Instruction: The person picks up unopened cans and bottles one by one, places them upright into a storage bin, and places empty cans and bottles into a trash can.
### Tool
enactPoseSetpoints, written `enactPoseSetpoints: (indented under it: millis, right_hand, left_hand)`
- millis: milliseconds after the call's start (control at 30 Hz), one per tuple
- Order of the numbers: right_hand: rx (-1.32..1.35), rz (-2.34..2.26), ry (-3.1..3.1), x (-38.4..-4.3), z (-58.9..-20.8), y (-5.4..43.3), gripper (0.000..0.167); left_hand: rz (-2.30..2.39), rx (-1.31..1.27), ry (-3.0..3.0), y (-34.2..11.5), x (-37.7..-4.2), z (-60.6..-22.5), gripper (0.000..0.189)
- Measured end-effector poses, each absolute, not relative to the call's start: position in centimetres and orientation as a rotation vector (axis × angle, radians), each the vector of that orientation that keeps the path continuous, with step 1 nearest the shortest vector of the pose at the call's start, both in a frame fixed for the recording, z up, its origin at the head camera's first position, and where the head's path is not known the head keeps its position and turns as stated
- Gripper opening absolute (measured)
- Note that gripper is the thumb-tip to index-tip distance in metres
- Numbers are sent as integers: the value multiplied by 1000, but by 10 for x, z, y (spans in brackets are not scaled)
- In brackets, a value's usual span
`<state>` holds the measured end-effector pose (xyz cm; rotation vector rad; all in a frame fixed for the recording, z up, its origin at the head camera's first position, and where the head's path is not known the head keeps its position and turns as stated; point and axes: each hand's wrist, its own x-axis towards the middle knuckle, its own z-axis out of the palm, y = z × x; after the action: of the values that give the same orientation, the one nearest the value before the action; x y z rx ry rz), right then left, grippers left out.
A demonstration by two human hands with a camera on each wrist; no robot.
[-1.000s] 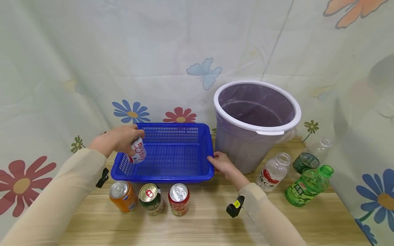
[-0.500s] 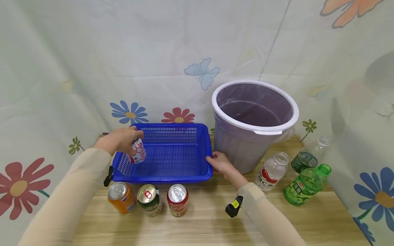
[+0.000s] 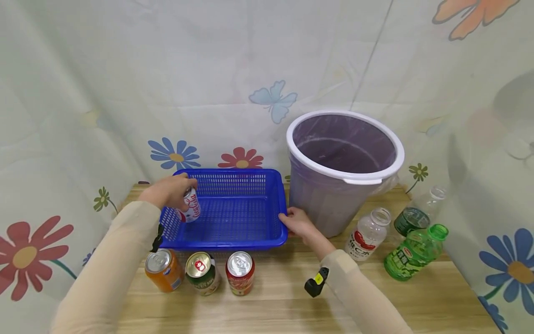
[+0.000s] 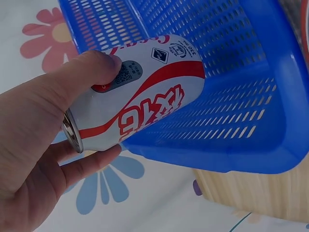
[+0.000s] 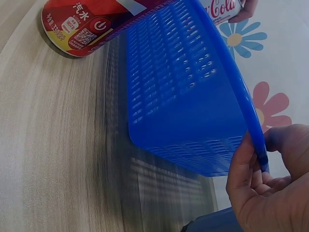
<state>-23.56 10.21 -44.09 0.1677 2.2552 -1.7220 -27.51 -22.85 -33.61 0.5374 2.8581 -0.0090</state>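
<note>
My left hand (image 3: 170, 191) grips a white Coca-Cola can (image 4: 149, 92) near its top, thumb on one side and fingers on the other. In the head view the can is inside the left end of the blue plastic basket (image 3: 227, 244), standing nearly upright. On the opposite end, my right hand (image 3: 301, 223) pinches the basket's rim between thumb and fingers, as the right wrist view shows closely. Just in front of the basket stand an orange can (image 3: 164, 270), a green can with a gold top (image 3: 202, 273) and a red can (image 3: 240, 273).
A grey bin (image 3: 321, 204) with a white rim and a clear liner stands right of the basket. Farther right are a clear bottle with a red-and-white label (image 3: 367, 235), a green bottle (image 3: 417, 253) and a clear bottle with a dark green label (image 3: 413, 218). Patterned cloth hangs behind.
My left hand has shifted slightly right with the white can, deeper into the basket's left end. The right hand keeps its hold on the rim.
</note>
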Motion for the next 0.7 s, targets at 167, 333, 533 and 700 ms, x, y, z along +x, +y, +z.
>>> enactPoseSetpoints:
  millis: [167, 333, 533, 700]
  right_hand:
    - [158, -1727, 2252, -236, -441, 102, 31]
    - [165, -1727, 2247, -236, -441, 102, 31]
    - [168, -1730, 2241, -236, -441, 102, 30]
    - [172, -1725, 2255, -236, -442, 102, 30]
  left_hand:
    - [12, 511, 2855, -228, -278, -341, 56]
    - [29, 473, 2848, -228, -280, -345, 57]
    - [57, 462, 2841, -230, -281, -350, 57]
    - [71, 503, 2864, -234, -283, -357, 56]
